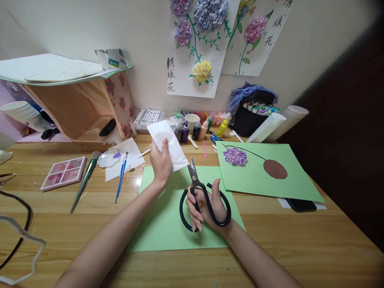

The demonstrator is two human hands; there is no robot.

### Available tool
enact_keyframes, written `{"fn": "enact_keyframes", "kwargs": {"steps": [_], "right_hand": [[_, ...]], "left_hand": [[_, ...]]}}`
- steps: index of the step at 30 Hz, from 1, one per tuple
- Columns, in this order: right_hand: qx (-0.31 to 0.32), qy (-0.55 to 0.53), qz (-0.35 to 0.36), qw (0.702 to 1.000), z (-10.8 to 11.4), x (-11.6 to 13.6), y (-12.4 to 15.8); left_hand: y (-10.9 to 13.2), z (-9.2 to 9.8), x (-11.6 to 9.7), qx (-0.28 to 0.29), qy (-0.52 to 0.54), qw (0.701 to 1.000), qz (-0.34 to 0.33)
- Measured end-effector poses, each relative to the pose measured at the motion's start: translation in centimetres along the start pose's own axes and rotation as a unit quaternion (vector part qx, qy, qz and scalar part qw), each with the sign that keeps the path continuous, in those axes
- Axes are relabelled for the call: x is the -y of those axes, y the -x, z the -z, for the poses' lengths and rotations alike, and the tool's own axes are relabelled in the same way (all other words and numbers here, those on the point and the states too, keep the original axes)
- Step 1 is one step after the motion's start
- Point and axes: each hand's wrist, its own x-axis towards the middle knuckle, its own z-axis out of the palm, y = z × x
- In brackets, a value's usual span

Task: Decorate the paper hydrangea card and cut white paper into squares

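My left hand (161,164) is closed on a folded white tissue (169,140), its thumb lying along the front. In my right hand (207,206) are black-handled scissors (222,222), with fingers through the loops. The blades are parted slightly, and their tips are at the tissue's lower right corner; whether they touch it I cannot tell. Beneath both hands lies a green sheet of paper (156,228). To the right, a second green sheet (300,176) carries a purple ruffled paper flower (235,157), a brown oval (275,169) and a thin dark curved line.
Blue paintbrushes (121,178), a white palette (109,159), a large green-handled brush (85,182) and a pink palette box (64,173) lie left. Paint bottles (196,131) and markers (147,119) line the back. A phone (300,205) sits partly under the right sheet.
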Motion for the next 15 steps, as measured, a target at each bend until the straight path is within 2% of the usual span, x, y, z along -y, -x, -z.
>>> {"fn": "enact_keyframes", "kwargs": {"steps": [4, 10, 15], "right_hand": [[0.017, -0.029, -0.006, 0.999, -0.51, 0.08, 0.10], [0.060, -0.079, -0.008, 0.995, -0.75, 0.49, 0.18], [0.091, -0.117, -0.007, 0.989, -0.51, 0.55, 0.09]], "left_hand": [[-0.05, -0.08, 0.25, -0.018, 0.016, 0.999, 0.027], [-0.01, -0.56, 0.24, 0.003, 0.103, 0.991, 0.090], [0.14, -0.76, -0.11, -0.007, 0.128, 0.984, 0.126]]}}
